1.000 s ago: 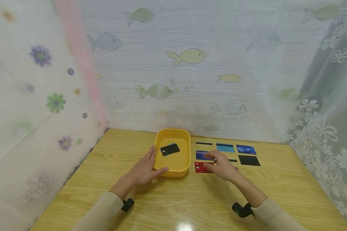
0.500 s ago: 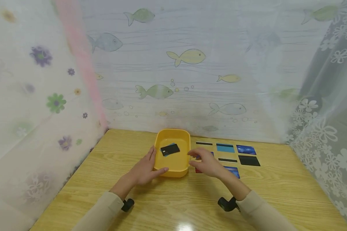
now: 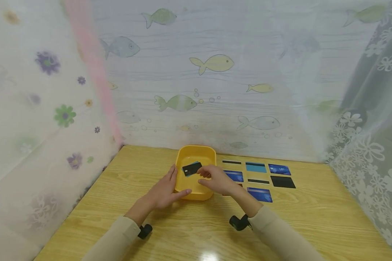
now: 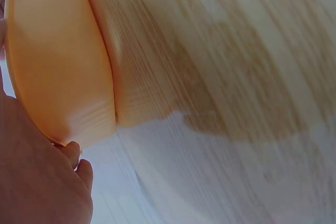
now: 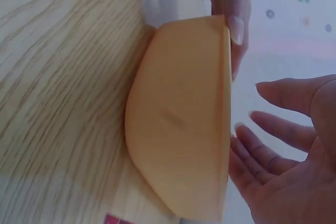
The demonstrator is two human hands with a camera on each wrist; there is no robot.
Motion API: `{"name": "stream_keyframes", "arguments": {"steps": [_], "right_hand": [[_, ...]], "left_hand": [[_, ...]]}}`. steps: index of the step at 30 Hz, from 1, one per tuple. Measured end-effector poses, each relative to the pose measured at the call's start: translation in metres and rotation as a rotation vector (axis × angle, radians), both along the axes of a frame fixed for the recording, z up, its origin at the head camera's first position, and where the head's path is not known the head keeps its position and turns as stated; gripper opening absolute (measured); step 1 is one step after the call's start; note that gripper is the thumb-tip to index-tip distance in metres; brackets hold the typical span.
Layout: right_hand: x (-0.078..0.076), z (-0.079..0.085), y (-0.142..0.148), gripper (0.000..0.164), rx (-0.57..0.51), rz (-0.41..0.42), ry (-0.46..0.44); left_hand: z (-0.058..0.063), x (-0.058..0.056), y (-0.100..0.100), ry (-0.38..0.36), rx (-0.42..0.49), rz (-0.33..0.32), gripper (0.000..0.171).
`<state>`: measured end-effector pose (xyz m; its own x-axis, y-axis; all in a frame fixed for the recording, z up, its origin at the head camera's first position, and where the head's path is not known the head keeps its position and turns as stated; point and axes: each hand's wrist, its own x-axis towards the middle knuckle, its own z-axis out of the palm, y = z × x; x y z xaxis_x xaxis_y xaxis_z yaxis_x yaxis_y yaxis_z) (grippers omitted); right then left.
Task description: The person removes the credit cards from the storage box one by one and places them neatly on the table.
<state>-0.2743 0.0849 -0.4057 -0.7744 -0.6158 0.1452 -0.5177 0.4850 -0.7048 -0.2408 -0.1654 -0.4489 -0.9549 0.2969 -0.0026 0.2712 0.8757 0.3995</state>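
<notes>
A yellow plastic bin [image 3: 196,195] stands on the table, with a black card [image 3: 192,168] lying partly over a blue card in it. My left hand [image 3: 161,190] holds the bin's near left corner, thumb over the near rim and fingers along the left side. In the left wrist view, the bin's outer wall [image 4: 63,61] shows beside that hand. Above the bin's right half hovers my right hand [image 3: 215,179], its fingertips close to the black card. The right wrist view shows its thumb [image 5: 289,95] and fingers apart, nothing seen between them.
Right of the bin lie cards in rows: several blue ones, such as the VIP card [image 3: 279,169], a black card [image 3: 282,182], a light blue striped card [image 3: 256,167] and clear-looking ones with dark stripes [image 3: 258,181]. A red card is mostly hidden under the right forearm. A fish-print curtain [image 3: 215,119] hangs behind.
My right hand has moved left from over the red and blue cards, across the bin's right rim, to above its inside. My left hand and the bin stay in place.
</notes>
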Motion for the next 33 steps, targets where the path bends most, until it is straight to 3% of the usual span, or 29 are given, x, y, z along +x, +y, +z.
{"name": "stream_keyframes", "arguments": {"steps": [7,15,19,25,33], "right_hand": [[-0.010,-0.007,-0.026,0.045,-0.023,-0.078,-0.122],[-0.027,-0.025,-0.052,0.064,0.003,-0.225,-0.164],[-0.034,-0.035,-0.061,0.078,0.079,-0.341,-0.162],[-0.046,-0.041,-0.070,0.087,0.195,-0.447,-0.083],[-0.058,-0.043,-0.073,0.092,0.313,-0.458,-0.129]], "left_hand": [[-0.003,-0.002,-0.001,0.023,0.017,-0.013,0.111],[0.000,0.000,-0.001,0.008,0.011,-0.024,0.108],[0.001,0.001,0.000,0.010,0.000,-0.027,0.110],[0.001,0.002,0.001,0.011,-0.003,-0.028,0.114],[0.000,0.002,0.000,0.005,0.004,-0.028,0.113]]}}
